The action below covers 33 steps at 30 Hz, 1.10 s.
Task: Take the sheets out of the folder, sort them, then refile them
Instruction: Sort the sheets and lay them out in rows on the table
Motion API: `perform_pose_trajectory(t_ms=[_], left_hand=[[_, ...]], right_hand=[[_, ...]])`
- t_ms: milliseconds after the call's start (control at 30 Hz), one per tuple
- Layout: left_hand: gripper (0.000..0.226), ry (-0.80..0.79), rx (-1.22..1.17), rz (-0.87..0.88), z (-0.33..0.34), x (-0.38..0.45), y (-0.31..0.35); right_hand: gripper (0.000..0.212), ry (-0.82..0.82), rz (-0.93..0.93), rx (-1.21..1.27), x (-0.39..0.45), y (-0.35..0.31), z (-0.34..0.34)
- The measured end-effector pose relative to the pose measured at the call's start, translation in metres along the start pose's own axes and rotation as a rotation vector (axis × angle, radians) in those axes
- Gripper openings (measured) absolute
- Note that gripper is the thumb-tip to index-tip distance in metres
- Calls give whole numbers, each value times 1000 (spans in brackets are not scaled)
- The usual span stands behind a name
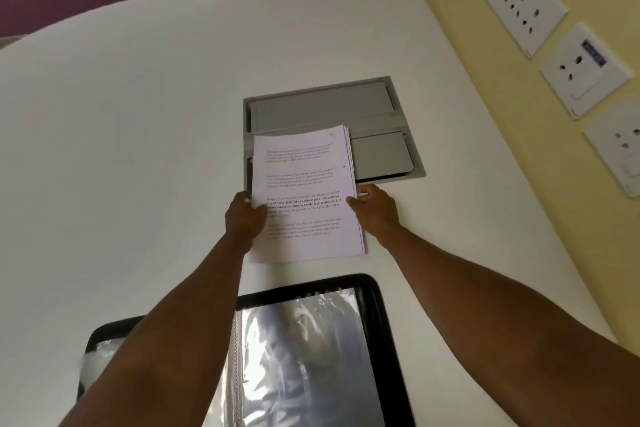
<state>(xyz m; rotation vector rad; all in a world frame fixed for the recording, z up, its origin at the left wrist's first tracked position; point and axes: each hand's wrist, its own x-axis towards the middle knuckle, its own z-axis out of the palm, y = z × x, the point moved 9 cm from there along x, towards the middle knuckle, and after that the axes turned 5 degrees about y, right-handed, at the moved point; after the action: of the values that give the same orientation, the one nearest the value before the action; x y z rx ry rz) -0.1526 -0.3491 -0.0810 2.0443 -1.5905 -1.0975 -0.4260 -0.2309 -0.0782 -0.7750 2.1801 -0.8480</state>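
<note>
The sheets (pixel 304 194) lie at mid-table (pixel 138 114), their far end overlapping the near-left part of the cable hatch (pixel 322 111) set into the tabletop. The left hand (pixel 244 215) holds the stack's left edge, the right hand (pixel 375 206) its right edge. The open folder (pixel 377 340) lies at the table's near edge, in front of the sheets.

The sheets (pixel 304 194) I hold are thin matt white paper printed with black text, a stack whose edges fan slightly at the right side. Under them my table (pixel 138 132) is a smooth, matt white surface. Set into it is a grey hatch (pixel 322 111) with a brushed, dull sheen (metal or plastic, I cannot tell). Nearest me, the folder (pixel 384 322) has a black matt border and glossy, crinkled clear plastic sleeves (pixel 304 357) that catch the light.
</note>
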Motion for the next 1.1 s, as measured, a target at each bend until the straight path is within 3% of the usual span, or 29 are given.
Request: perform_pose_trajectory(t_ms=[100,167,300,433,533,667,767,933,1033,1100], left_hand=[[60,102,103,145,-18,-24,-1],[57,169,143,265,-32,-57,-7],[54,194,342,431,-47,-130,-51],[68,144,525,451,-55,-198,-108],[73,213,523,282,-79,-228,-169],[58,316,421,-199,-140,-258,-273],[80,323,407,-414,-172,-278,-321],[79,296,332,-494,-196,-286,-331],[65,245,172,-462,-202,-279,-330],[69,206,107,-450,-203,-275,-332]], right_hand=[[43,203,-165,-146,-35,1,-23],[42,254,-339,-237,-77,4,-23],[47,110,-582,-332,-175,31,7],[58,-156,-787,-484,-262,59,50],[71,-364,-841,-684,-309,87,81],[79,-501,-763,-795,-323,116,86],[76,-510,-756,-830,-320,116,80],[80,-494,-736,-872,-316,112,77],[87,-448,-789,-858,-314,112,80],[91,-436,-792,-871,-316,110,79]])
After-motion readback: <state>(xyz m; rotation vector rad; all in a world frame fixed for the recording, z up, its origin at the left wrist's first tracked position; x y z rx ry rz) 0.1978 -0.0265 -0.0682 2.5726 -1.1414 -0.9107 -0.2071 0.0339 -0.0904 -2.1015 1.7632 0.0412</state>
